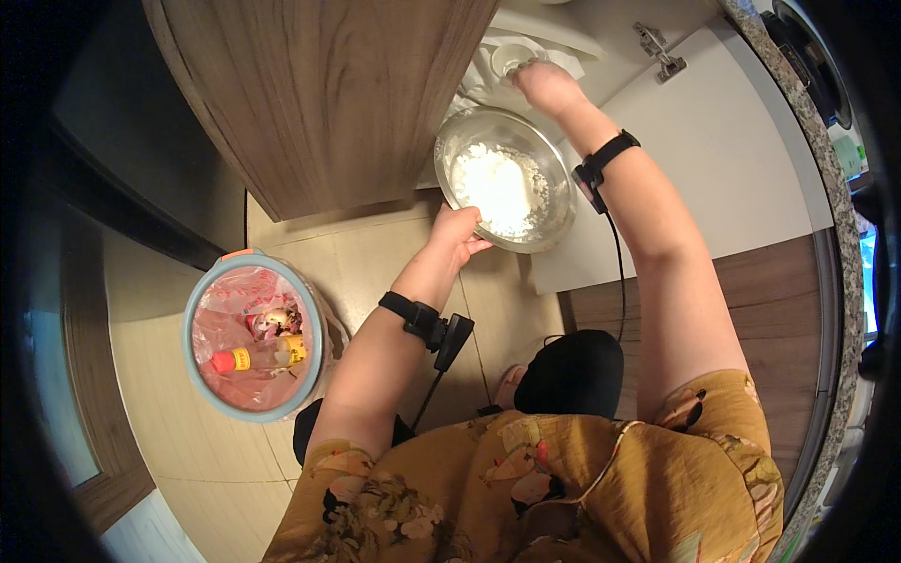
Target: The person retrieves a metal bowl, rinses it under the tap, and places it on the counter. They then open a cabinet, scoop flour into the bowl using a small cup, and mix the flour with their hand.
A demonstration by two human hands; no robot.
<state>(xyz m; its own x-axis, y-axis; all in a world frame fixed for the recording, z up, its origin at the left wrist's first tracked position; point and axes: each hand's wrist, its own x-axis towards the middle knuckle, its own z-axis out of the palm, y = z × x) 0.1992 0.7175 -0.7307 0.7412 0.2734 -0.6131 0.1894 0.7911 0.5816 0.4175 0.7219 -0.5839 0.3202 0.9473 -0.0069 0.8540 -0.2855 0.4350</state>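
Observation:
My left hand (461,232) grips the near rim of a stainless steel bowl (559,204), its thumb over the edge and its fingers below. White, lumpy powder (496,190) that looks like flour lies in the bowl. Beyond the bowl, inside an open cabinet, my right hand (542,83) is at a small, round, pale container (508,60), its fingertips at the rim. Whether the fingers close on that rim cannot be told. White plastic or paper (479,79) lies around the container.
One wooden cabinet door (324,105) stands open at the left, and a white-faced door (704,155) with a metal hinge (662,56) at the right. A lined trash bin (188,338) holding a bottle (260,355) stands on the tiled floor (218,450). A granite counter edge (838,169) runs along the right.

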